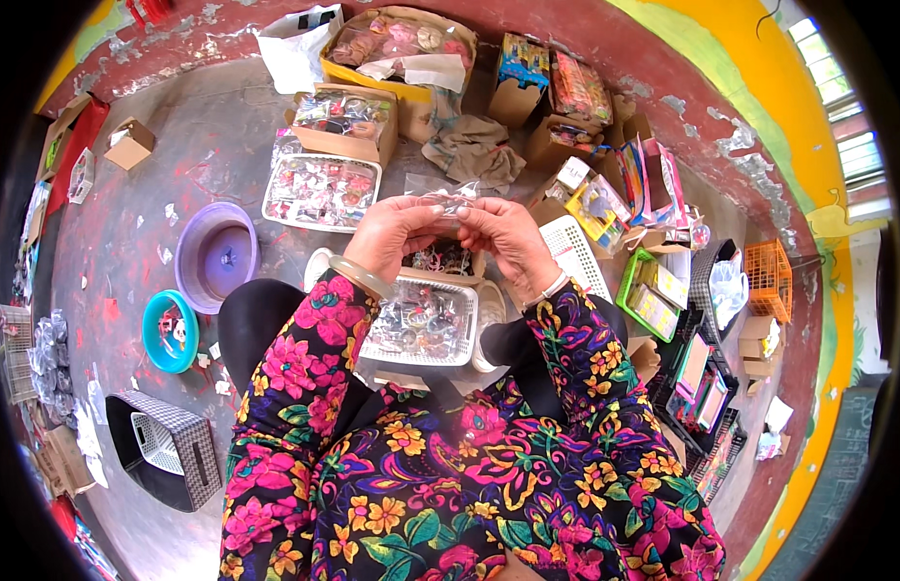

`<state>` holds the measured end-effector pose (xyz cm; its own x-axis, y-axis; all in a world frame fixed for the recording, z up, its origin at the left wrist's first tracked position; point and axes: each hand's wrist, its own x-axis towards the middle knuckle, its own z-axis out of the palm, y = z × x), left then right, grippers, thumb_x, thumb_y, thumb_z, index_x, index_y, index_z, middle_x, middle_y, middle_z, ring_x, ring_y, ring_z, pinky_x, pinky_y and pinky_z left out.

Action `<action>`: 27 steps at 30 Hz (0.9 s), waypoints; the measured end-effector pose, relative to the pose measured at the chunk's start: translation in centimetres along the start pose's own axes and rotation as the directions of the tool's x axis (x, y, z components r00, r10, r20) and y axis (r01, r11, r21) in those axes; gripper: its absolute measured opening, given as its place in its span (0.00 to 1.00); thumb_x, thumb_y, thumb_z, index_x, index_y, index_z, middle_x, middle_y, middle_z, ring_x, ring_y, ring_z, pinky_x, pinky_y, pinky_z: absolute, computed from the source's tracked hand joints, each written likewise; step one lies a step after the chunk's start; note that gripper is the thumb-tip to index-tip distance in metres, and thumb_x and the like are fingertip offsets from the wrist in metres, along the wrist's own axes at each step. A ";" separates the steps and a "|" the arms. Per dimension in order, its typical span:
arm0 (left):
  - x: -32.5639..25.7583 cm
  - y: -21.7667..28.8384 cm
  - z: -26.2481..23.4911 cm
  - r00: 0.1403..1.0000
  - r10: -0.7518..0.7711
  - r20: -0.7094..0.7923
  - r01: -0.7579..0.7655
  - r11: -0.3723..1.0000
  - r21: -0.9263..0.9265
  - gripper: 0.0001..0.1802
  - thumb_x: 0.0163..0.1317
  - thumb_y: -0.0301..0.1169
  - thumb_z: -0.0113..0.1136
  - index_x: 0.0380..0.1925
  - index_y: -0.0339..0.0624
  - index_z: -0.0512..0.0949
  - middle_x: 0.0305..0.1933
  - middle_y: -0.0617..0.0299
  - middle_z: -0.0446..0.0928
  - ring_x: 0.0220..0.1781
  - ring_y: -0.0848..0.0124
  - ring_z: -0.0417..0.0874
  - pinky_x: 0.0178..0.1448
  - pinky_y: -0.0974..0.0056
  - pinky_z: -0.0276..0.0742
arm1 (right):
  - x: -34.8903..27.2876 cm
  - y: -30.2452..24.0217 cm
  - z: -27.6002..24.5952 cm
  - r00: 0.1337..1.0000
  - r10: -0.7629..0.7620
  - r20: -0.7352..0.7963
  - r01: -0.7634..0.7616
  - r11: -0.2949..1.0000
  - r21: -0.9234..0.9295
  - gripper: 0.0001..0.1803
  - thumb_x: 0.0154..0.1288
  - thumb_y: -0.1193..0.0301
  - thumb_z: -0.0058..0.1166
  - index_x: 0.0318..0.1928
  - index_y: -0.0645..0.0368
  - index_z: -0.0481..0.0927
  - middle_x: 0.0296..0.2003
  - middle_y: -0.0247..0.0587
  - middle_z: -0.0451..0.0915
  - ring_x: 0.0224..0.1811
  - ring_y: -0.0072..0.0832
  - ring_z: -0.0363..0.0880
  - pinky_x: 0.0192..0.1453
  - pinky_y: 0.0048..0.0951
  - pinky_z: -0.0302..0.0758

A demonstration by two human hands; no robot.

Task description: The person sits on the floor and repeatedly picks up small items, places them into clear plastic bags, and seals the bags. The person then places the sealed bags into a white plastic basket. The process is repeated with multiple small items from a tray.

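Note:
Both my hands are raised in front of me, pinching a small clear plastic bag [448, 194] from either side. My left hand [392, 235] grips its left part between thumb and fingers. On the other side, my right hand [511, 244] pinches the right part the same way. Something small and pale shows inside the bag, too small to name. Below the hands stands a white plastic basket [466, 360] of small packaged items. A cardboard box with dark small pieces [440, 259] is partly hidden behind my hands. Further off, another white basket [348, 226] holds packed bags.
On the left floor are a purple basin [216, 254], a teal basin [172, 351] and a checked bin [193, 455]. Cardboard boxes [390, 145] of goods stand ahead. To the right are a green basket [626, 284], black crates [721, 360] and an orange crate [768, 281].

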<state>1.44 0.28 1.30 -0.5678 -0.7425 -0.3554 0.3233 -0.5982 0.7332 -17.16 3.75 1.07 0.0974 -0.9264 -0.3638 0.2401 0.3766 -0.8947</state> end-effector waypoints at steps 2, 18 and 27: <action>0.3 -0.3 -0.2 0.999 0.038 0.028 -0.038 0.999 -0.012 0.11 0.60 0.28 0.53 0.42 0.38 0.75 0.37 0.60 0.79 0.40 0.75 0.79 0.48 0.69 0.69 | 0.1 0.0 0.0 1.000 0.014 -0.009 -0.014 1.000 -0.011 0.09 0.60 0.68 0.56 0.32 0.61 0.76 0.24 0.34 0.78 0.24 0.18 0.75 0.29 0.16 0.71; 0.3 -0.5 0.2 0.998 0.067 0.014 -0.066 0.996 -0.064 0.14 0.59 0.22 0.52 0.46 0.32 0.71 0.42 0.58 0.77 0.43 0.74 0.78 0.51 0.70 0.71 | 0.2 0.5 0.1 0.983 -0.167 -0.078 0.166 0.986 -0.027 0.09 0.59 0.68 0.57 0.36 0.61 0.78 0.26 0.35 0.80 0.24 0.17 0.76 0.28 0.15 0.69; 0.7 -0.9 -0.3 0.995 0.078 0.065 -0.078 0.997 -0.001 0.15 0.59 0.24 0.51 0.46 0.31 0.71 0.42 0.58 0.77 0.44 0.72 0.78 0.52 0.70 0.71 | -0.2 0.7 -0.3 0.962 -0.204 -0.180 0.183 0.975 -0.124 0.08 0.57 0.69 0.58 0.31 0.62 0.79 0.22 0.33 0.77 0.22 0.15 0.73 0.26 0.15 0.68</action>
<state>1.02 0.19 0.23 -0.5887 -0.7658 -0.2587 0.3675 -0.5386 0.7581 -17.28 4.19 0.47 -0.1287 -0.9683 -0.2143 0.1324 0.1973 -0.9714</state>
